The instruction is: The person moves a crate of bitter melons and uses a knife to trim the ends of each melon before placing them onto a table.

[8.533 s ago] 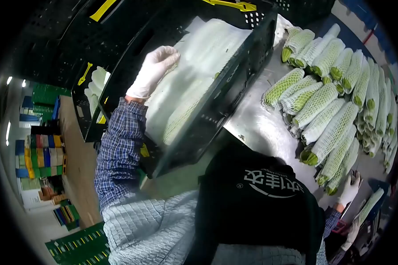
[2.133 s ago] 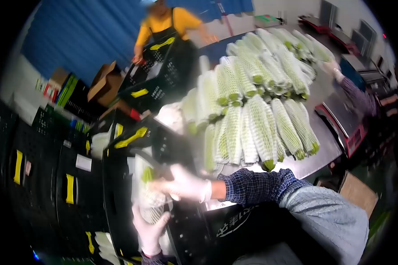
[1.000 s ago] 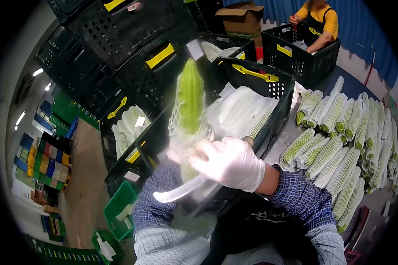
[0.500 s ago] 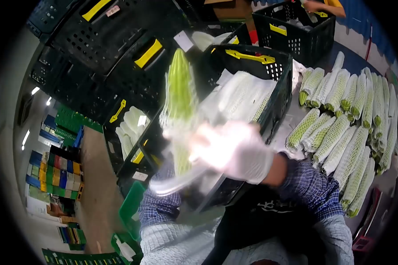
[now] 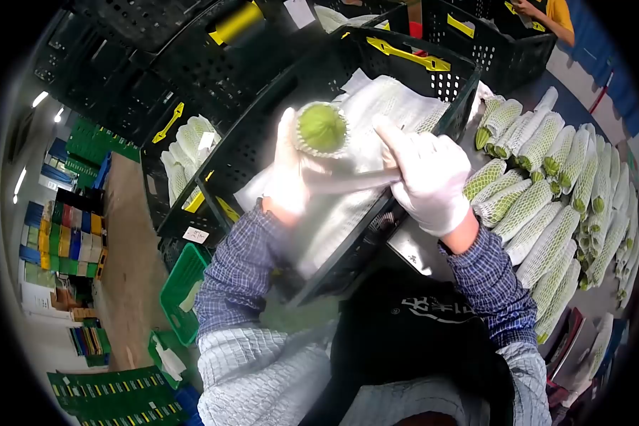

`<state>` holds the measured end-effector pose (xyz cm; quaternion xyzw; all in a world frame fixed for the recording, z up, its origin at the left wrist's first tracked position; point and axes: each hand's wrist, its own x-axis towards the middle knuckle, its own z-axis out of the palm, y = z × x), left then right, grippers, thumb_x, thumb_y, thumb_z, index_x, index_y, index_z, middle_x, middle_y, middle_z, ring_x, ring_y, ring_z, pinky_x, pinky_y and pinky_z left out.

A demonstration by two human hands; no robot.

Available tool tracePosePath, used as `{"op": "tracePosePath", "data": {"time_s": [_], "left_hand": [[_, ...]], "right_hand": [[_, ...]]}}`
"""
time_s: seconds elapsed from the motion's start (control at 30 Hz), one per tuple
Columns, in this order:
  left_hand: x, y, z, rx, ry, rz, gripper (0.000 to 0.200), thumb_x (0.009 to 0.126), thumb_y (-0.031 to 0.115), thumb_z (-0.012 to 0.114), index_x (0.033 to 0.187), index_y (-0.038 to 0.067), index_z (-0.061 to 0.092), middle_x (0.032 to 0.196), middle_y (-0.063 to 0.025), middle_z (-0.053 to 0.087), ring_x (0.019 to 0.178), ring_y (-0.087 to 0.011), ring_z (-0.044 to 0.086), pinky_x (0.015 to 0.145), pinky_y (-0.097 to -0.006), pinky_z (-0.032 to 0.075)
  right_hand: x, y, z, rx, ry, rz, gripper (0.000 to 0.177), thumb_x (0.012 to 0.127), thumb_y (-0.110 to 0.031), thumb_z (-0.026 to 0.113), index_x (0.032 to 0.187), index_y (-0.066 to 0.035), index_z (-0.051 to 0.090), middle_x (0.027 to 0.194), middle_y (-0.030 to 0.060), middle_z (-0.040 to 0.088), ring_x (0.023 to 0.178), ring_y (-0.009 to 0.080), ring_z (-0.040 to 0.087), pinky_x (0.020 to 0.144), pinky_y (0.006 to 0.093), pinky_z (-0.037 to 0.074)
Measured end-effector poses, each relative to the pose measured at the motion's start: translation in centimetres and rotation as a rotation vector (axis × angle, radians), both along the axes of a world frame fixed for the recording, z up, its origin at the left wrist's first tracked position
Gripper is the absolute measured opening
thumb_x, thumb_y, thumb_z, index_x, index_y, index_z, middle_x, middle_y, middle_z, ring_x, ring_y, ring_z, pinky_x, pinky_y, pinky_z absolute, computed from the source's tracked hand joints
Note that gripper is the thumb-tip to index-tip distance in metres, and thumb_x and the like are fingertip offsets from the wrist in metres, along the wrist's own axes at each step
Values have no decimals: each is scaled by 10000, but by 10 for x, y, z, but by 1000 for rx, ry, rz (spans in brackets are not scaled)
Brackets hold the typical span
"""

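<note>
My left hand [image 5: 285,167], in a white glove, is closed around a green ridged gourd [image 5: 322,128] in a white foam net. The gourd's end points up towards me. My gloved right hand [image 5: 433,181] grips a blurred, pale band-like strip [image 5: 351,182], which reaches across to my left hand; what the strip is I cannot tell. Both hands are over a dark plastic crate [image 5: 263,113] lined with white sheeting [image 5: 394,103]. On the table to the right lie rows of netted gourds [image 5: 539,213].
More netted gourds fill a crate [image 5: 184,160] at left. Stacked dark crates [image 5: 213,78] rise behind it. At lower left stands a green basket [image 5: 184,291]. At top right, a person's arm [image 5: 557,28] reaches by another crate [image 5: 500,53].
The gourd has tipped from upright and side-on to end-on towards me. My right hand has moved right, away from the gourd, drawing the strip across. The view has shifted slightly.
</note>
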<state>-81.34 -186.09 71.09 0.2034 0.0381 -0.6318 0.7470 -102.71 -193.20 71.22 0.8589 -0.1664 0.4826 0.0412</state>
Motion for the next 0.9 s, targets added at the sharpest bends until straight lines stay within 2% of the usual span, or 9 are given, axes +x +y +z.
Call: {"op": "tracePosePath", "data": {"time_s": [0.07, 0.13, 0.23, 0.27, 0.43, 0.47, 0.53, 0.63, 0.9], "left_hand": [[-1, 6, -8, -139, -238, -87, 372, 996, 345, 544, 1253, 75, 548, 1206, -133, 591, 1184, -340, 546, 994, -462, 526], [-3, 6, -11, -176, 176, -169, 346, 1005, 344, 530, 1207, 64, 558, 1166, -138, 605, 1136, -309, 586, 973, -455, 551], [16, -4, -33, -370, 165, -410, 342, 1014, 347, 515, 1207, 65, 540, 1155, -134, 597, 1103, -261, 611, 969, -445, 563], [0, 4, -25, -261, -93, -184, 327, 1015, 336, 524, 1189, 60, 540, 1128, -129, 600, 1040, -252, 643, 964, -425, 571], [-15, -2, -9, -176, 74, -143, 300, 986, 305, 589, 1162, 63, 578, 1062, -97, 661, 1066, -251, 627, 969, -418, 553], [-3, -2, -30, -138, -654, -147, 318, 975, 311, 602, 1160, 53, 579, 1063, -92, 671, 1046, -249, 633, 958, -407, 552], [6, 1, -43, -78, -947, -184, 364, 962, 325, 620, 1168, 30, 567, 1083, -106, 656, 1012, -250, 635, 940, -386, 554], [-13, 5, -4, -69, 371, -254, 448, 955, 348, 632, 1199, -13, 530, 1143, -158, 580, 972, -260, 624, 918, -355, 559], [-10, 3, -14, -180, 19, -325, 628, 973, 438, 585, 1415, 18, 438, 1210, -212, 519, 1043, -272, 587, 907, -352, 555]], "right_hand": [[6, -6, 4, 33, 6, 11, 648, 665, -54, 677, 1307, -98, 599, 778, -22, 638, 669, 162, 605, 611, 301, 445], [12, -9, 7, 12, -1, 12, 633, 679, -94, 696, 1304, -83, 596, 775, -8, 622, 673, 169, 604, 604, 304, 457], [18, -16, 13, -88, 33, -52, 639, 703, -168, 722, 1314, -44, 583, 760, 19, 595, 680, 179, 608, 593, 315, 484], [18, -18, 12, -103, 36, -70, 633, 709, -165, 718, 1316, -46, 582, 757, 20, 596, 680, 180, 611, 594, 319, 489], [15, -37, 19, -140, -73, -271, 439, 832, -82, 627, 1269, -122, 616, 702, 35, 616, 607, 211, 619, 585, 347, 491], [9, -57, 15, -21, -93, -353, 419, 859, -107, 610, 1278, -130, 608, 742, 54, 654, 635, 232, 646, 595, 350, 505], [-18, -91, 4, 167, -119, -442, 393, 902, -152, 577, 1295, -146, 589, 853, 89, 712, 721, 265, 691, 644, 343, 531], [-34, -83, 9, 376, -97, -371, 333, 909, -167, 584, 1240, -142, 615, 896, 106, 727, 801, 256, 715, 710, 321, 540], [-21, -47, -8, 946, -125, 297, 267, 926, -176, 644, 1065, 49, 678, 734, 64, 642, 618, 82, 559, 587, 238, 456]]}}
